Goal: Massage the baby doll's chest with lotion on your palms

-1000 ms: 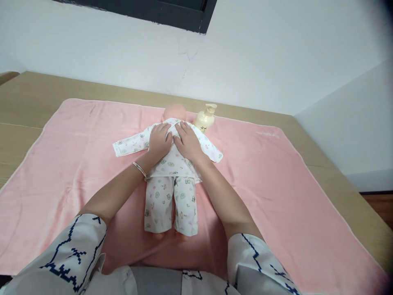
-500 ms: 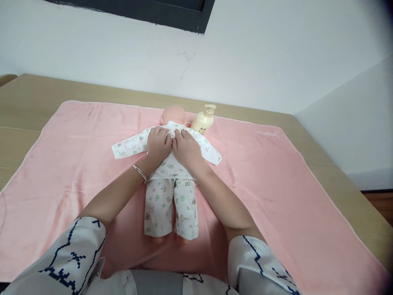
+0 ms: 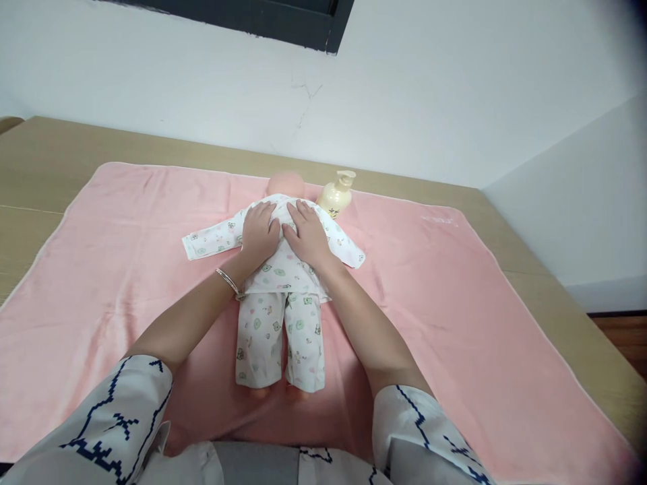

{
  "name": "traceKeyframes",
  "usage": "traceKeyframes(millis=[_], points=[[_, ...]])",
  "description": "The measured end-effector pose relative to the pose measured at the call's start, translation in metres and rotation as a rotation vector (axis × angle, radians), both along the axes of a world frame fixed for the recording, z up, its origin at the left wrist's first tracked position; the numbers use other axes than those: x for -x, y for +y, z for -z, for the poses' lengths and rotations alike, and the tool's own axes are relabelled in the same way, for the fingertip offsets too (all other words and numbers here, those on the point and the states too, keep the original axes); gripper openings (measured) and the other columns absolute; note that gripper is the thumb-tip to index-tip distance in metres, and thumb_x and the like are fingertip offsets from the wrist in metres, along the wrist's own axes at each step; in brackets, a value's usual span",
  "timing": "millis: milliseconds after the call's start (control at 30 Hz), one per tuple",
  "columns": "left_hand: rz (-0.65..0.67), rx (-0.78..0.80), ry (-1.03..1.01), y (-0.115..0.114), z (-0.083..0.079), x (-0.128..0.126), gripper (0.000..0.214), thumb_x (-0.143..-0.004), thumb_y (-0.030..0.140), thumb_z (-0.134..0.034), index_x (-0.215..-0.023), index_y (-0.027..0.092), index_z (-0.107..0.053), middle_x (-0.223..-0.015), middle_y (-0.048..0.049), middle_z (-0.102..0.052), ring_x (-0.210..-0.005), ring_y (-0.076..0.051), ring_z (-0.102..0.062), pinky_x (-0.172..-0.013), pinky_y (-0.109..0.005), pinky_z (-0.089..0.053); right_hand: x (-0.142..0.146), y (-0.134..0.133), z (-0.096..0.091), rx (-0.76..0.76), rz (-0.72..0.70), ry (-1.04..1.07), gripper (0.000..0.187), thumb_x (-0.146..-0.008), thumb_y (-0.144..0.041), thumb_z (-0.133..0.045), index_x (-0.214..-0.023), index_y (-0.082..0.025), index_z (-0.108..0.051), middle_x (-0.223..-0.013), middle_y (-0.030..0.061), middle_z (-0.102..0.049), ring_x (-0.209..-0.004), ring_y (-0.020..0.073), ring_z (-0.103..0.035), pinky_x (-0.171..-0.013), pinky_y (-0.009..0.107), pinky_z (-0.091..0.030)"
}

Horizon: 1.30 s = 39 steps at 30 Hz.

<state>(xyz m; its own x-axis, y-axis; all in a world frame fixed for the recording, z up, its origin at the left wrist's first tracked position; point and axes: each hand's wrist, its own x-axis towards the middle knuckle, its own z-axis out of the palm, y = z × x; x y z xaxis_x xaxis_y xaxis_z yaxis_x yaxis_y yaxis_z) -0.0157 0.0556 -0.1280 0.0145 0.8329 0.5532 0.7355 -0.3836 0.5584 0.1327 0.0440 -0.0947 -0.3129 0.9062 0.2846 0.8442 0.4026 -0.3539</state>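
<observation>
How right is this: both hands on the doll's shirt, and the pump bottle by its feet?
Not by its feet: the head view shows the pump bottle by the doll's head. The left hand and right hand are on its shirt.

One head-worn view looks forward and steeply down, close enough that the wearer's sleeves [image 3: 118,417] fill the lower corners; hands [image 3: 309,236] sit mid-frame, table [image 3: 30,158] beyond, wall [image 3: 429,87] across the top.

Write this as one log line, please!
left hand: resting on doll; right hand: resting on doll; doll: lying on pink cloth; pump bottle: near doll's head
</observation>
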Motion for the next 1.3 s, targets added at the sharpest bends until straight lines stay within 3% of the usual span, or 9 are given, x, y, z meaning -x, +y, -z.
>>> traceKeyframes(millis=[333,567,733,900,1133,1300], points=[[-0.005,0.008,-0.022,-0.002,-0.003,-0.001,0.042,-0.087,0.023,-0.042,-0.121,0.013,-0.062,-0.131,-0.0132,-0.064,-0.128,-0.027,-0.055,-0.116,-0.048,-0.040,0.000,0.000,0.000,-0.011,0.006,0.000,0.059,-0.096,-0.037,-0.043,-0.148,-0.010,-0.042,-0.157,0.0188,-0.036,-0.148,0.0319,-0.030,-0.122,0.050,-0.022],[0.023,0.021,0.074,-0.002,-0.008,0.000,0.045,-0.089,0.024,-0.038,-0.126,0.010,-0.060,-0.131,-0.0145,-0.063,-0.124,-0.029,-0.055,-0.113,-0.048,-0.039,0.001,0.003,-0.001,-0.020,0.013,-0.033,0.059,-0.095,-0.036,-0.044,-0.147,-0.008,-0.042,-0.154,0.0212,-0.040,-0.144,0.0331,-0.037,-0.121,0.050,-0.025],[0.015,0.035,0.101,-0.002,-0.009,0.000,0.045,-0.088,0.023,-0.038,-0.126,0.011,-0.059,-0.132,-0.0136,-0.063,-0.125,-0.028,-0.054,-0.113,-0.046,-0.038,0.002,0.003,-0.004,0.011,-0.019,-0.076,0.058,-0.099,-0.037,-0.034,-0.149,-0.008,-0.038,-0.157,0.0224,-0.034,-0.148,0.0343,-0.030,-0.120,0.054,-0.023],[0.007,0.011,0.082,-0.001,-0.009,0.000,0.038,-0.086,0.023,-0.042,-0.117,0.015,-0.063,-0.123,-0.0118,-0.067,-0.117,-0.028,-0.058,-0.107,-0.045,-0.041,0.008,-0.005,-0.010,0.033,0.021,-0.118,0.056,-0.100,-0.033,-0.031,-0.150,-0.007,-0.036,-0.157,0.0235,-0.033,-0.148,0.0359,-0.028,-0.121,0.053,-0.022],[-0.086,-0.034,0.108,-0.008,-0.012,0.001,0.015,-0.086,0.022,-0.045,-0.086,0.021,-0.059,-0.092,-0.0106,-0.064,-0.095,-0.028,-0.056,-0.089,-0.044,-0.046,0.026,-0.030,-0.012,-0.037,0.138,-0.123,0.053,-0.099,-0.026,-0.029,-0.146,-0.004,-0.042,-0.151,0.0253,-0.042,-0.142,0.0375,-0.038,-0.117,0.053,-0.029],[-0.161,-0.030,0.136,-0.016,-0.015,-0.001,0.017,-0.087,0.022,-0.044,-0.089,0.019,-0.061,-0.093,-0.0116,-0.063,-0.094,-0.029,-0.056,-0.087,-0.045,-0.046,0.023,-0.029,-0.013,-0.034,0.124,-0.110,0.052,-0.100,-0.027,-0.031,-0.145,-0.006,-0.045,-0.150,0.0240,-0.044,-0.141,0.0368,-0.040,-0.116,0.051,-0.033]])
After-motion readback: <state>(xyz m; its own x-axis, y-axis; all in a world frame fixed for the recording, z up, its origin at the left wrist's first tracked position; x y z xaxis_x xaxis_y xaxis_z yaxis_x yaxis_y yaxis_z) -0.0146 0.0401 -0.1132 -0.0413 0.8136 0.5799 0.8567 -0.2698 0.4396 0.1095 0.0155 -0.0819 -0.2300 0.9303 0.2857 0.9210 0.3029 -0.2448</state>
